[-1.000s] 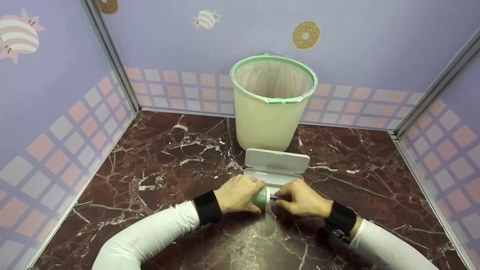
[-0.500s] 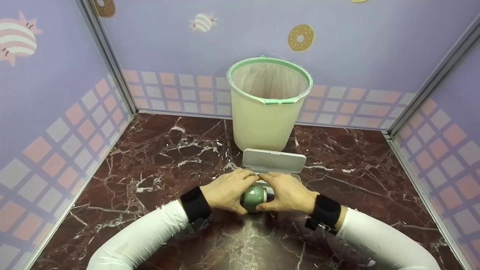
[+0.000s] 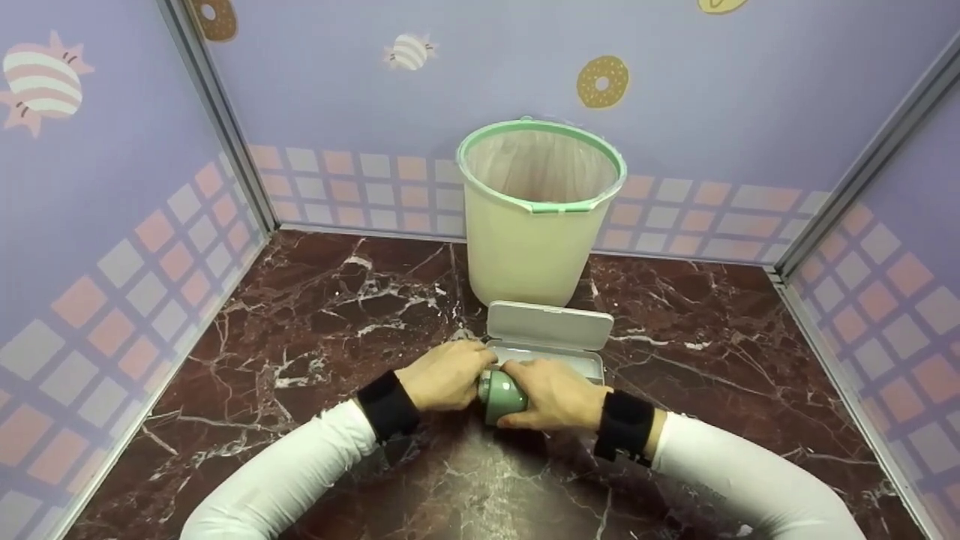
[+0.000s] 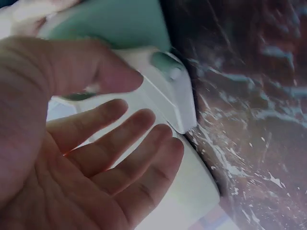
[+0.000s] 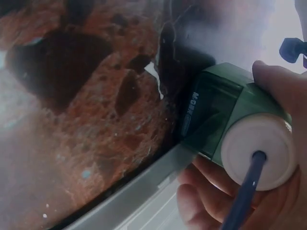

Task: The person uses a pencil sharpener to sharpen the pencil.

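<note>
A green pencil sharpener point(image 3: 504, 397) with a white round face lies in the grip of my right hand point(image 3: 559, 394), low over the tabletop. In the right wrist view, a dark blue pencil point(image 5: 244, 196) sticks out of the hole in that face, and the sharpener's clear green bin point(image 5: 211, 108) shows. My left hand point(image 3: 446, 375) is at the sharpener's other end. There the left wrist view shows a white crank point(image 4: 168, 91) with a green part, close to my thumb and loosely bent fingers point(image 4: 144, 177). I cannot tell whether they touch it.
An open white pencil case point(image 3: 549, 326) lies just behind my hands, lid raised. Beyond it a cream bin point(image 3: 529, 255) with a green rim and clear liner stands near the back wall. Panel walls enclose the dark red marbled table point(image 3: 360, 300) at both sides and back.
My left hand held the sharpener while my right pinched the pencil. My right hand has since moved left and taken hold of the sharpener; my left has let go and shifted to its left end.
</note>
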### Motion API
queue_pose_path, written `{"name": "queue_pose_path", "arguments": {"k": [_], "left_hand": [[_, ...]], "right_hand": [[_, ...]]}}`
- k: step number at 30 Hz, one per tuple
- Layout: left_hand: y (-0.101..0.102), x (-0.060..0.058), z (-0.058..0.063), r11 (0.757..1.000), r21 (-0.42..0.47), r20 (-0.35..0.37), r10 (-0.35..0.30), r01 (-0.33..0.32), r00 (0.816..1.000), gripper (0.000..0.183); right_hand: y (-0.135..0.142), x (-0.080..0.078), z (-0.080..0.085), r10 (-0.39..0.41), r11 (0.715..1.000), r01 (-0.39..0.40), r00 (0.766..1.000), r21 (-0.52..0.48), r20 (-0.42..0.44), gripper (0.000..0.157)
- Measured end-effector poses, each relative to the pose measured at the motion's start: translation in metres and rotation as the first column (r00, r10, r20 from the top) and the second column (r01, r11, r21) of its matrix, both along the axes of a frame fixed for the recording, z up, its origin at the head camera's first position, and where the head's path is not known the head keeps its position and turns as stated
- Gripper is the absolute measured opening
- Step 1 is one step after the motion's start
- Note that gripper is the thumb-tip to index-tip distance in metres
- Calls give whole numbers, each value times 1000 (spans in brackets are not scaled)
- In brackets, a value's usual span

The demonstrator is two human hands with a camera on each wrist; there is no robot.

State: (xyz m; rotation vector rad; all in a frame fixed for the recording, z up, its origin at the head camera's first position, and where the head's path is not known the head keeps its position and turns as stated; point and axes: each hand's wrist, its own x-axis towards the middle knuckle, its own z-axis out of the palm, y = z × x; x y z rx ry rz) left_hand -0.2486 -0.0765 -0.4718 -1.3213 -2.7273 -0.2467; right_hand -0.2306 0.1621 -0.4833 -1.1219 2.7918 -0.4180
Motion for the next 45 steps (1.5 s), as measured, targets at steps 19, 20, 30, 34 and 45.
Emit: {"name": "queue_pose_path", "arguments": {"k": [19, 20, 30, 34, 45], "left_hand": [[-1, -13, -6, 998, 46, 133, -42, 36, 990, 13], [-2, -12, -5, 998, 44, 151, -41, 34, 988, 13], [-10, -9, -7, 1000, 4, 128, 10, -11, 992, 25], [-10, -10, -7, 999, 25, 89, 36, -38, 995, 30], [-10, -11, 12, 993, 63, 53, 97, -101, 994, 18]], "right_hand": [[4, 0, -6, 83, 996, -85, 993, -20, -85, 71], [4, 0, -6, 86, 996, -88, 993, -23, -81, 71], [5, -2, -9, 92, 994, -95, 994, -48, -60, 67], [3, -2, -7, 93, 994, -96, 993, -42, -71, 67], [-2, 0, -3, 58, 998, -57, 995, 17, -82, 64]]}}
